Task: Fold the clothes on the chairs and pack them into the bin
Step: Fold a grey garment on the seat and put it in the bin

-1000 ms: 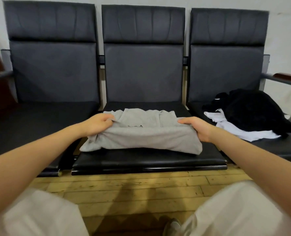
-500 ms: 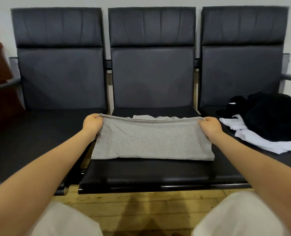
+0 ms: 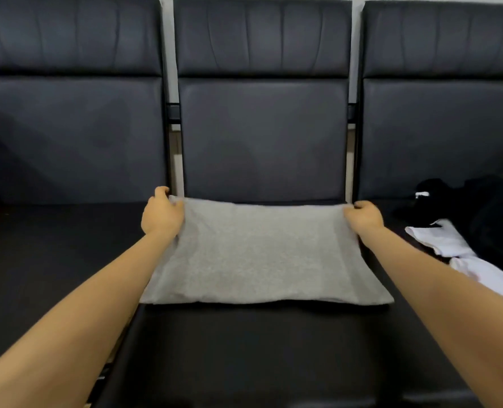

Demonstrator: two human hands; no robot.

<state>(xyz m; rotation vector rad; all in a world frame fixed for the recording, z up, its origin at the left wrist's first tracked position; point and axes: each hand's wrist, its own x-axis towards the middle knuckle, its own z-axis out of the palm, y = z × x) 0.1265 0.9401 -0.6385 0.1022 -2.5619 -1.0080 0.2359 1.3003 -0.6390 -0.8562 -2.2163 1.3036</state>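
Grey garment (image 3: 259, 254): folded into a flat rectangle on the seat of the middle chair (image 3: 262, 136); near edge lying across the seat partway back from its front edge, far edge close to the base of the backrest, slightly raised between the two hands.
Left hand (image 3: 161, 214): at the far left corner of the grey garment, fingers (image 3: 162, 192) curled and clamped on the cloth edge, forearm stretching back toward the bottom left.
Right hand (image 3: 363, 217): at the far right corner of the same garment, fingers curled over and pinching the edge, forearm running down to the bottom right.
Left chair (image 3: 70, 136): dark padded seat and back, just beside the middle chair, a narrow gap between them showing a pale wall.
Right chair (image 3: 438, 134): same dark padding, carrying the other clothes on its seat.
Black garment (image 3: 491, 219): bunched in a heap on the right chair's seat, toward the right edge of view, a small white mark on its left part.
White garment (image 3: 450, 245): unfolded, partly under the black heap, spreading toward the front of that seat, well apart from the grey garment.
Bin: out of view.
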